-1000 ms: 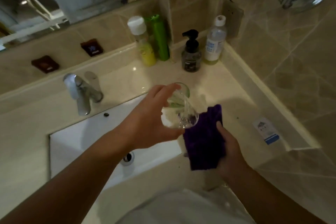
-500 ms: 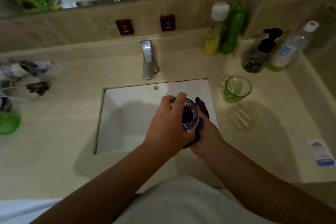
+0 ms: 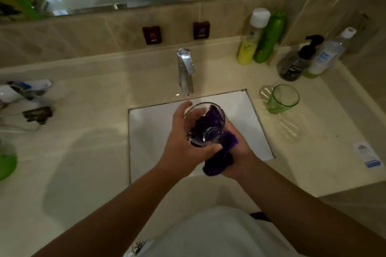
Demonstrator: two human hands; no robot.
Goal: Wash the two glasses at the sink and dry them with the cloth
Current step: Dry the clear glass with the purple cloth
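Left hand [image 3: 179, 144] grips clear glass [image 3: 205, 125] — right hand [image 3: 240, 158] grips purple cloth [image 3: 219, 158]; tag [image 3: 152, 35] reads HOT

— What's over the white rectangular sink [image 3: 146, 131]?
— The left hand [image 3: 183, 146] grips 1 clear drinking glass [image 3: 205, 125]; the right hand [image 3: 238, 158] pushes a purple cloth [image 3: 219, 158] inside it.
— And the green glass tumbler [image 3: 282, 99]?
— Upright near the sink's back-right corner.

Purple cloth [image 3: 211, 120] now stuffed inside the clear glass [image 3: 205, 124].
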